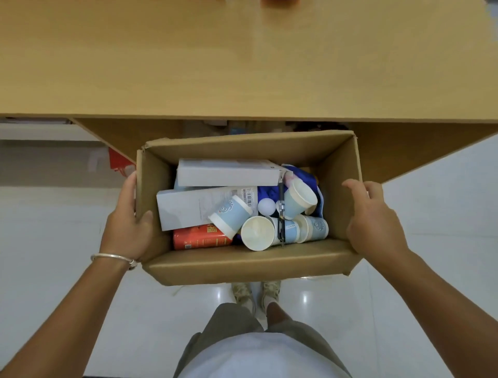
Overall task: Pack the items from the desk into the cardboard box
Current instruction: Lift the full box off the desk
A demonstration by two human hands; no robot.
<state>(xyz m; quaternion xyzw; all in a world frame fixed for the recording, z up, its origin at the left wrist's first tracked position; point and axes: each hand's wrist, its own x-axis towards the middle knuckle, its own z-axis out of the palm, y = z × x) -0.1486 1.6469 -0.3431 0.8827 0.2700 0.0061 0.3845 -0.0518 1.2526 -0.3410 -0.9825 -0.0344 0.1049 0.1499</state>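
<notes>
I hold an open cardboard box [242, 267] off the floor, just in front of the wooden desk [188, 67]. My left hand [126, 224] grips its left wall, thumb inside. My right hand [377, 224] holds the right wall from outside, thumb at the rim. Inside lie two white cartons [229, 172] [188, 207], a red pack [199, 237], several light-blue paper cups [231, 215] on their sides, a white ball [266, 207], a black pen [281, 210] and a blue cloth [304, 175].
An orange object [280, 2] shows at the desk's far edge. A red item [118, 162] sits on the floor under the desk at left. My feet [256, 294] stand on glossy white tiles below the box.
</notes>
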